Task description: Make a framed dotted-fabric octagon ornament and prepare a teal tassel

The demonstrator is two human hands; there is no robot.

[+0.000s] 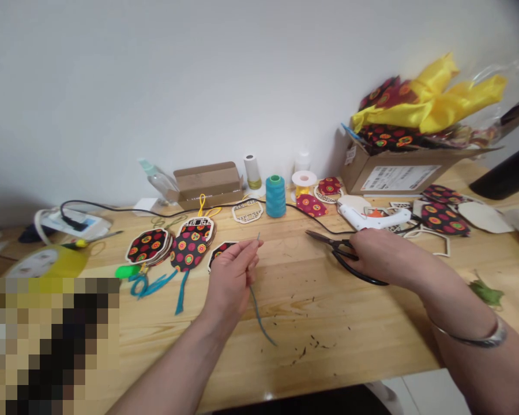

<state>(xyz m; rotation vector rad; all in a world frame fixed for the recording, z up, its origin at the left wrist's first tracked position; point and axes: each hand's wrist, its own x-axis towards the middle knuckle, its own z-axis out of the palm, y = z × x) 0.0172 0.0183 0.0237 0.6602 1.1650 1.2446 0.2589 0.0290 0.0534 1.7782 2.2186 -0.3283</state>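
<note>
Between the thumb and fingers of my left hand (pixel 234 266) is a thin blue cord (pixel 259 318); its short tip pokes up above the fingers and its longer tail hangs down over the table. My right hand (pixel 374 255) grips the black-handled scissors (pixel 343 246), their blades pointing left towards my left hand. A dark floral fabric piece with a pale rim (pixel 220 253) lies partly hidden behind my left hand. Beyond the hands stands a cone of teal thread (pixel 275 197). To the left lies a flowered pendant with blue tassels (pixel 189 249).
A white glue gun (pixel 374 218) lies behind my right hand. At the back right, a cardboard box (pixel 358 167) overflows with fabric. Stacked floral pieces (pixel 149 246) and a power strip (pixel 75 222) are on the left. Dark scraps (pixel 313 339) dot the wooden table (pixel 225 369).
</note>
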